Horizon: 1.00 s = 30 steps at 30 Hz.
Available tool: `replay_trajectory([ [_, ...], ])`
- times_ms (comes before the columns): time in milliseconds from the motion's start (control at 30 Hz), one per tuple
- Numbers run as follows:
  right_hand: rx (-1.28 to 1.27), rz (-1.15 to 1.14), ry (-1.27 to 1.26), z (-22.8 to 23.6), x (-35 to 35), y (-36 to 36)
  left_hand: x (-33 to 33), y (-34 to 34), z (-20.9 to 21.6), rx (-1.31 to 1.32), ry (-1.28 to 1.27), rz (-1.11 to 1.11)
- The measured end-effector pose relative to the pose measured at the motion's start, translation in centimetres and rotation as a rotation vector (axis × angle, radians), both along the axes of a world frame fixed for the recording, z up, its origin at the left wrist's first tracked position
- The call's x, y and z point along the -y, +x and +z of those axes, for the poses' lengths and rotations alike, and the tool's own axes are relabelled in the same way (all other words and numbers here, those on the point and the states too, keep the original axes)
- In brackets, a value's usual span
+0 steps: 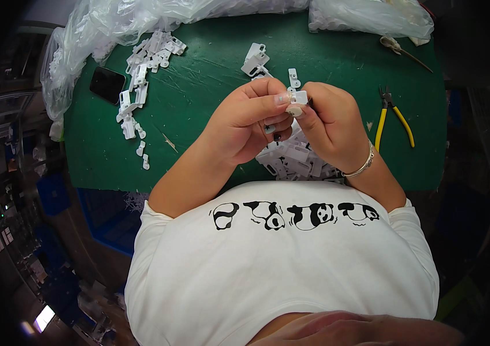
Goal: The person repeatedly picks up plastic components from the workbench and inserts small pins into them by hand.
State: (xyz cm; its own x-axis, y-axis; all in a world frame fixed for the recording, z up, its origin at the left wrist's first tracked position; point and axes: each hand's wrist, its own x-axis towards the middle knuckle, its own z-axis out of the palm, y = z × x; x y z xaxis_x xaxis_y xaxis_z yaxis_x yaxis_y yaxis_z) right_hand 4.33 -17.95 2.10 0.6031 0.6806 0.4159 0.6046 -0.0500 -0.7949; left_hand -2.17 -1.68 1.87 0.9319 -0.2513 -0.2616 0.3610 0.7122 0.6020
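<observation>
Both my hands meet above the green table, pinching a small white plastic part (299, 97) between thumbs and fingers. My left hand (251, 118) grips it from the left, the thumb pressed along it. From the other side my right hand (331, 118) closes on the same part, with a bracelet at that wrist. Some of the part is hidden by my fingers. Just beyond my fingertips lies a small white piece with holes (293, 78). Below the hands, partly covered by them, is a heap of white plastic parts (294, 158). Several more white parts (255, 59) lie past my left hand.
At right on the green table (210, 55) lie yellow-handled cutters (392, 117) and a thin pointed tool (406, 53). A black phone (107, 85) rests at left beside a line of white parts (139, 81). Clear plastic bags (135, 14) bulge along the far edge.
</observation>
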Motion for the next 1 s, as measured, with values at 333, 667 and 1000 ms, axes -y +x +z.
replay_trajectory([
  [333, 0.004, -0.031, -0.035, 0.2, 0.2, 0.1, -0.5, 0.1, -1.3, 0.062, -0.138, -0.046],
  [667, 0.059, 0.017, -0.027, 0.3, -0.1, 0.1, -0.3, 0.1, -0.4, 0.06, 0.058, 0.169],
  [1000, 0.029, -0.176, 0.157, -0.9, 0.3, -0.4, 0.0, 0.8, -2.6, 0.318, 1.015, 0.162],
])
